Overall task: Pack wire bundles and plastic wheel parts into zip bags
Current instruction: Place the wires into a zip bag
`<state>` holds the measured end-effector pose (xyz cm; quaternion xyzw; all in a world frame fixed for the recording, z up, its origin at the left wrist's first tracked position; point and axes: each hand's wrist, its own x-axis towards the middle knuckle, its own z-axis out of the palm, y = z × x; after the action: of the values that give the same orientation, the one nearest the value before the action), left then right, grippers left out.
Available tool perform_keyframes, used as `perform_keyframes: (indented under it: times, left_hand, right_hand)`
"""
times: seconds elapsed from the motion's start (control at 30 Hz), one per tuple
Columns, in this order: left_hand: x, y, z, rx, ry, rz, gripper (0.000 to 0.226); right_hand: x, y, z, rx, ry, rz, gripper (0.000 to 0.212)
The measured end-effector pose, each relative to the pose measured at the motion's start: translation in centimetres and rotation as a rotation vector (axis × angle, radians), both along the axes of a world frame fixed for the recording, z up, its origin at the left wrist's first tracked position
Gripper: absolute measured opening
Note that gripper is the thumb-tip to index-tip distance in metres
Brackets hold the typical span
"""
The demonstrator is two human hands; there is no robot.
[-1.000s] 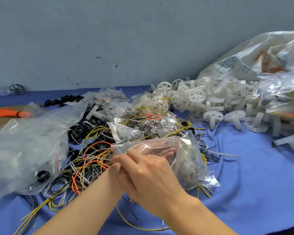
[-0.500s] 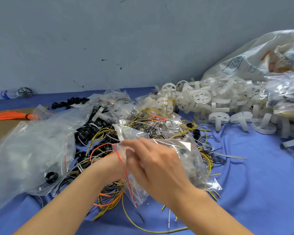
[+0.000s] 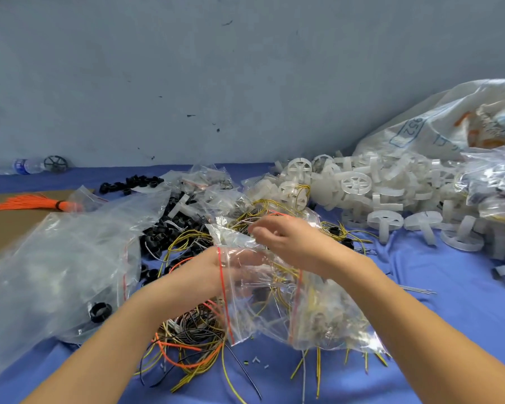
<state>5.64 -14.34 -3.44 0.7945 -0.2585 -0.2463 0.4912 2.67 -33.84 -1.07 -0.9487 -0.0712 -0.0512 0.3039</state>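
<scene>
Two forearms converge mid-table. Left hand (image 3: 216,271) sits inside the zip bag (image 3: 274,298) (grip indiscernible through plastic); right hand (image 3: 286,243), fingers curled, pinches its upper edge above loose wires (image 3: 193,342).

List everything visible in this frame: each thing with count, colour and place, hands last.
zip bag: one, clear with red seal, centre, held
loose wires: many, yellow, black, orange, centre heap
wheel parts: many, translucent white, right rear pile
black rings: many, black, left of centre
large clear bag: one, left
orange wire bundle: one, far left
printed sack: one, whitish, far right
water bottle: one, rear left
blue cloth: underneath
left hand: grips the bag
right hand: pinching, over bag mouth
</scene>
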Motion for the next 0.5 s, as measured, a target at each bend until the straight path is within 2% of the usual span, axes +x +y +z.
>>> perform_keyframes:
  times: [0.1,0.2,0.27,0.4,0.5]
  left_hand:
    - [0.6,-0.1,0.3,-0.211,0.214,-0.063,0.033]
    - [1.5,-0.6,0.0,-0.338,0.353,0.091,0.036]
    - [2.0,-1.1,0.2,-0.387,0.363,0.176,0.034]
    - [2.2,-1.8,1.1,-0.397,0.328,0.203,0.026]
    - [2.2,-2.2,1.2,-0.336,0.317,0.23,0.025]
  right_hand:
    - [1.4,0.2,-0.8,-0.031,0.109,0.075,0.045]
    - [1.7,-0.3,-1.1,0.189,0.174,0.14,0.052]
    - [1.5,-1.3,-1.0,0.291,0.18,0.147,0.042]
    - [1.4,-2.7,-1.2,0.242,0.165,0.144,0.032]
    - [1.7,-2.9,-1.3,0.265,0.168,0.113,0.024]
